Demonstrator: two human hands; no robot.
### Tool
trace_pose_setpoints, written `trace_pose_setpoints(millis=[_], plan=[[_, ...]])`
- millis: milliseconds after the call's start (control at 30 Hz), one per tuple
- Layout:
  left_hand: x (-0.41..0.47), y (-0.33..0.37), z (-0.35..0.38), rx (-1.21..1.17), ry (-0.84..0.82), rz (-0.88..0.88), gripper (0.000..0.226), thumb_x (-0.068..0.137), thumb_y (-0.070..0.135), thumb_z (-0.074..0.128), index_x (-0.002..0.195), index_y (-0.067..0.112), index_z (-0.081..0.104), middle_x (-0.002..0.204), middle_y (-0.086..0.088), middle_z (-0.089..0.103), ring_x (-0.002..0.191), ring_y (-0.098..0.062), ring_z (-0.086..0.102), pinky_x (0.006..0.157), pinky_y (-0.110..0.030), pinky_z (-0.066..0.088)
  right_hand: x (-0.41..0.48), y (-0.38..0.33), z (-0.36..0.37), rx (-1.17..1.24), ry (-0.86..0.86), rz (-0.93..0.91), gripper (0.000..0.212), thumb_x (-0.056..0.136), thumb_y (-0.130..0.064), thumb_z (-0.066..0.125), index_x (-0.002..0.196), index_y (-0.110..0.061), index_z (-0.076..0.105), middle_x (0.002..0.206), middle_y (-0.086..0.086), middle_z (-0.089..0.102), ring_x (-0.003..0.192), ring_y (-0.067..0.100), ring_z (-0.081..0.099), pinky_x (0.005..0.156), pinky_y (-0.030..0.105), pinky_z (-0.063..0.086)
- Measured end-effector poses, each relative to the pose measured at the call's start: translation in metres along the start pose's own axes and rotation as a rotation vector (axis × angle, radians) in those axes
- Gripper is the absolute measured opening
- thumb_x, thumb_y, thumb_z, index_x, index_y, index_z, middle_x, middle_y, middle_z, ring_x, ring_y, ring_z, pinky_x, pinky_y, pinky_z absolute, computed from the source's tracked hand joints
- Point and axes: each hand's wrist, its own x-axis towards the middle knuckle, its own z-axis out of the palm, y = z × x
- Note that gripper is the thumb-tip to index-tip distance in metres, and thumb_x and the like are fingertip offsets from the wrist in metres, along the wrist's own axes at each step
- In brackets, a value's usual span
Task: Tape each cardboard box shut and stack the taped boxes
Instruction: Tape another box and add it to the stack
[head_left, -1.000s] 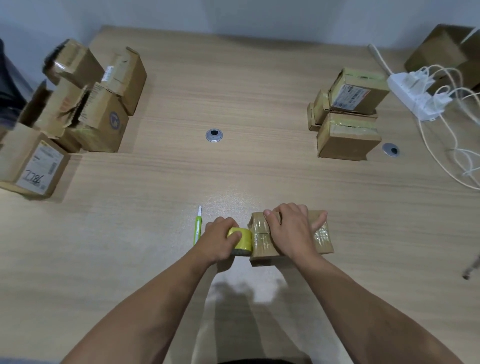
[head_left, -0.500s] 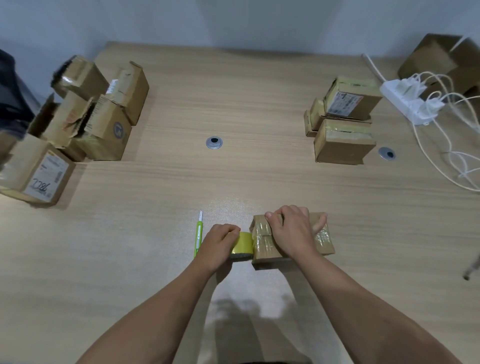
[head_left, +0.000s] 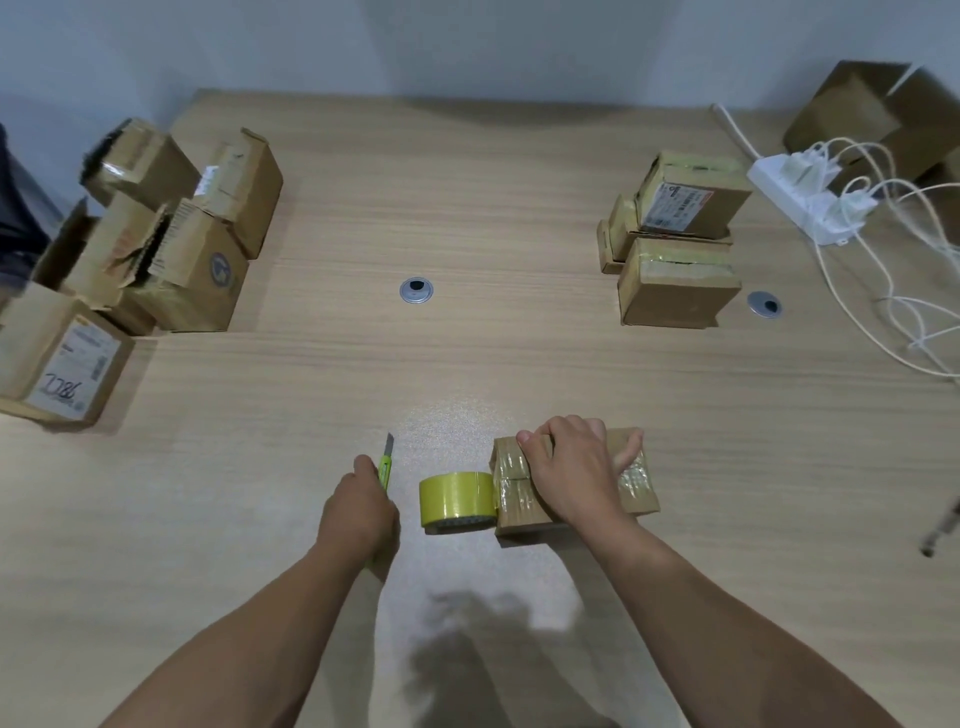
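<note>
Right hand (head_left: 576, 473) grips a taped cardboard box (head_left: 514, 501) on the wooden table (head_left: 467, 208) close before the person, with a yellow tape roll (head_left: 454, 499) touching the box's left side. Left hand (head_left: 358, 514) appears to close round a green utility knife (head_left: 385, 465).

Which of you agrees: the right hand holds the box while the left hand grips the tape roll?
Wrong in one respect: in the head view, the left hand grips the knife, not the tape roll. The right hand holds the box.
</note>
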Motion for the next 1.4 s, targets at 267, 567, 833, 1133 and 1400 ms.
trace_pose_setpoints(millis=[267, 567, 833, 1133, 1400], plan=[[0.015, 0.016, -0.077, 0.162, -0.027, 0.566, 0.046, 0.088, 0.042, 0.037, 0.120, 0.019, 0.061, 0.103, -0.004, 0.057, 0.099, -0.029, 0.057, 0.078, -0.034, 0.041, 0.000, 0.000, 0.002, -0.014, 0.016, -0.015, 0.032, 0.102, -0.052, 0.042, 0.096, -0.029, 0.063, 0.101, -0.016, 0.052, 0.126, 0.012, 0.038, 0.112, 0.054, -0.020], [0.004, 0.063, -0.100, 0.803, -0.087, 1.053, 0.063, 0.096, 0.070, 0.019, 0.137, 0.037, 0.054, 0.115, 0.006, 0.065, 0.111, -0.019, 0.055, 0.088, -0.034, 0.035, 0.000, -0.001, 0.001, -0.022, 0.021, -0.007, 0.031, 0.102, -0.051, 0.044, 0.097, -0.027, 0.063, 0.100, -0.016, 0.050, 0.126, 0.012, 0.038, 0.112, 0.054, -0.019], [-0.001, 0.089, -0.090, 0.886, -0.111, 1.015, 0.046, 0.102, 0.058, 0.035, 0.135, 0.034, 0.057, 0.120, 0.005, 0.065, 0.115, -0.021, 0.053, 0.092, -0.036, 0.037, 0.000, 0.000, 0.003, -0.032, 0.029, -0.017, 0.032, 0.101, -0.052, 0.043, 0.098, -0.028, 0.064, 0.099, -0.017, 0.049, 0.126, 0.012, 0.039, 0.109, 0.051, -0.021], [0.008, 0.092, -0.087, 0.844, -0.035, 0.925, 0.046, 0.101, 0.059, 0.035, 0.128, 0.033, 0.062, 0.114, 0.003, 0.066, 0.114, -0.022, 0.055, 0.085, -0.034, 0.034, 0.000, 0.001, 0.004, -0.030, 0.019, -0.017, 0.033, 0.102, -0.052, 0.042, 0.099, -0.027, 0.065, 0.101, -0.016, 0.053, 0.126, 0.012, 0.039, 0.112, 0.055, -0.018], [0.018, 0.058, -0.059, 0.515, -0.190, 0.558, 0.038, 0.104, 0.044, 0.042, 0.116, 0.014, 0.064, 0.103, -0.005, 0.050, 0.102, -0.027, 0.057, 0.076, -0.033, 0.042, 0.000, 0.002, 0.004, -0.024, 0.032, -0.025, 0.033, 0.102, -0.052, 0.043, 0.101, -0.028, 0.065, 0.106, -0.014, 0.057, 0.127, 0.012, 0.038, 0.110, 0.053, -0.021]])
